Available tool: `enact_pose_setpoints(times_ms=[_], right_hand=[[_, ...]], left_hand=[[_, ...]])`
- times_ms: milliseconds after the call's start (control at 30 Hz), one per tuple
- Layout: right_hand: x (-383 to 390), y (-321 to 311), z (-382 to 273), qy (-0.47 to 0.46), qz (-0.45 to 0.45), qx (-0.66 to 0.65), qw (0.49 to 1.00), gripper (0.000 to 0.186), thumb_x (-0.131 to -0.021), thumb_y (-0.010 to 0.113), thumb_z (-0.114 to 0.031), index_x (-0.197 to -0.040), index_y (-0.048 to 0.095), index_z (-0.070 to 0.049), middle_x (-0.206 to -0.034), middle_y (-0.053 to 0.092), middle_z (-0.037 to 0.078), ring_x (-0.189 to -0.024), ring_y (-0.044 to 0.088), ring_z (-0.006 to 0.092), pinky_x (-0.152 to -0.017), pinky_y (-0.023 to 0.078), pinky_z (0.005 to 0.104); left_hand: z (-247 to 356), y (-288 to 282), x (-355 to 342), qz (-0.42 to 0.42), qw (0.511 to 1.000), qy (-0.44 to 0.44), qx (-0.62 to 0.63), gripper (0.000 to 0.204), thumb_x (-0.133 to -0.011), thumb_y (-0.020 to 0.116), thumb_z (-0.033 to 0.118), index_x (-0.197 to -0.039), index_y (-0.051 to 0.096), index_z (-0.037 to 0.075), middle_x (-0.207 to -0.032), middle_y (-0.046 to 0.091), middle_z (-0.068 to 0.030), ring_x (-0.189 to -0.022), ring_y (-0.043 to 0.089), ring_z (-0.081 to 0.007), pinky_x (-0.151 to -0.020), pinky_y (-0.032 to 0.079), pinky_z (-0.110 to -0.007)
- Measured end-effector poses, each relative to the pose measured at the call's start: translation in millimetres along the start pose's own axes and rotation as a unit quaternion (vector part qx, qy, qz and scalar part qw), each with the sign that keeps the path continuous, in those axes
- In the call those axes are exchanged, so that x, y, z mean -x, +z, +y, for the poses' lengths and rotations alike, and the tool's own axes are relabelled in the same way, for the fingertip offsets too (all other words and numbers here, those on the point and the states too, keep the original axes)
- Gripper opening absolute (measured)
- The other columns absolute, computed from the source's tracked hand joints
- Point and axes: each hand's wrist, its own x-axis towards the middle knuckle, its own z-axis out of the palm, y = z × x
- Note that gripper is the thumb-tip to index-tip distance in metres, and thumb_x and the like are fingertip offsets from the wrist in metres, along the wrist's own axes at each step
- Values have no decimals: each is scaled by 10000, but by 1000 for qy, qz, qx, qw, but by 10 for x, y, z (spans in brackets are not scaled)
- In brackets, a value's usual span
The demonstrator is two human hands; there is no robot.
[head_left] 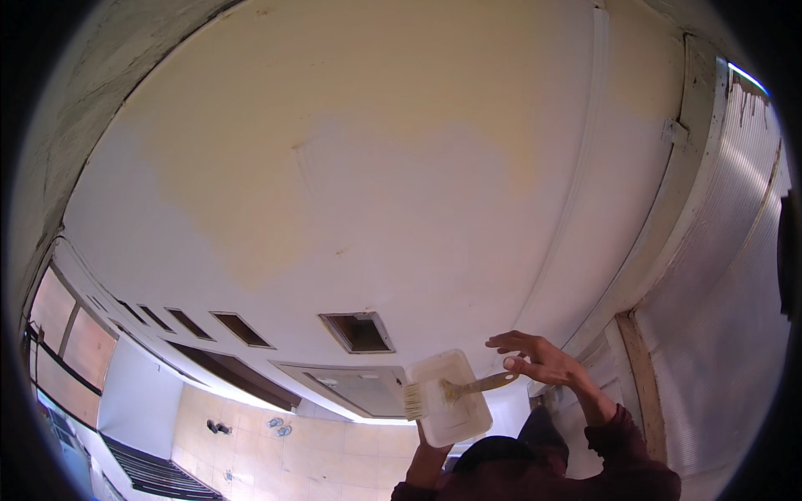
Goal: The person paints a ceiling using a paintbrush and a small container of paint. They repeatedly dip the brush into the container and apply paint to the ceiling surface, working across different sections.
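A shallow white plastic tray [474, 424] with rounded corners is held up by my left hand [423, 432], which is mostly hidden behind it. Across the tray lies a paintbrush [488, 383] with pale bristles at the left and its handle pointing right. My right hand [547, 362] is open just beyond the handle's end, fingers stretched to the left and thumb apart. Nothing shows in its grasp; whether the thumb touches the handle I cannot tell. Ahead rises a wall [418, 217], white below with uneven yellowish patches higher up.
A square opening [357, 332] and several slots pierce the lower wall, above a framed panel [342, 386]. Corrugated translucent sheeting [710, 225] and a wooden post [642, 376] stand at the right. Far below, sandals [280, 427] lie on the tiled floor [334, 459]. Dark railings are at lower left.
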Motion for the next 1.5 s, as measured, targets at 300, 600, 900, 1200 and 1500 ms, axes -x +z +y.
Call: enact_pose_setpoints(times_ms=[300,600,900,1200,1500], right_hand=[[453,135,369,103,-33,-119,987,480,-892,760,-239,-1297,619,-23,-997,730,120,-805,702,187,-689,581,323],[514,722,503,80,211,-600,767,232,-967,629,-207,-1000,620,22,-789,647,108,-590,581,145,-513,489,297],[528,-31,-379,9,208,-90,974,273,-932,603,-214,-1010,621,47,-744,673,129,-617,636,196,-599,521,323],[385,290,-319,-23,105,59,992,290,-896,668,-294,-985,669,-18,-843,712,190,-697,704,367,-676,574,405],[525,211,-64,56,200,-189,960,290,-939,677,-238,-970,661,51,-777,682,115,-651,662,178,-603,539,316]], left_hand=[[-238,-29,-149,21,999,-30,-18,556,-1021,442,463,-1420,462,76,-1348,562,-169,-1230,566,-341,-1016,497,-513],[-326,-113,-210,14,996,-80,-26,543,-1024,434,461,-1430,460,101,-1342,575,-136,-1210,582,-325,-1005,498,-534],[-482,252,-258,4,985,-5,-171,563,-1034,409,474,-1454,412,99,-1411,511,-134,-1285,527,-297,-1063,461,-500],[-554,329,-247,-12,983,20,-182,578,-1029,401,503,-1457,409,115,-1394,524,-125,-1283,532,-283,-1073,457,-503],[-637,660,-318,-35,994,-62,-86,657,-996,433,573,-1475,421,124,-1405,530,-117,-1263,545,-309,-1047,458,-512]])
